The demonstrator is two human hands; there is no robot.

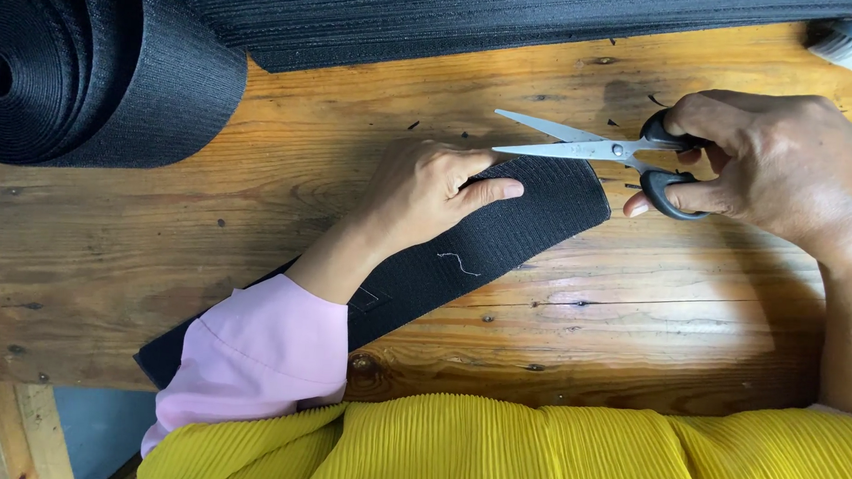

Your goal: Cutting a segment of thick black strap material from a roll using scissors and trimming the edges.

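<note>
Lying far left of both hands: roll of black webbing (92, 67), thick, coiled, resting on the tabletop (210, 213) well apart from the left hand.
Band above: wide black ribbed webbing (509, 25) running from the roll along the far edge, beyond both hands.
Sleeve: pink cuff (262, 352) on the left forearm, lying across the near end of the black strip.
Black strip: flat length of ribbed webbing (473, 251), slanted from near left up toward the right, rounded far end lying between the two hands, a small pale thread on its surface just below the left hand.
Left hand: (428, 188) flat and pressing down on the strip near its rounded end, fingers stretched toward the right, not gripping around anything.
Scissors: (599, 151) black-handled, blades parted and pointing left, lower blade reaching the strip's upper edge just beside the left fingertips.
Right hand: (778, 162) clasped on the scissor handles, thumb and fingers through the loops.
Brush: pale bristles (848, 42) at the far corner, above the right hand, apart from it.
Garment: yellow pleated cloth (551, 452) along the near edge, below both hands.
</note>
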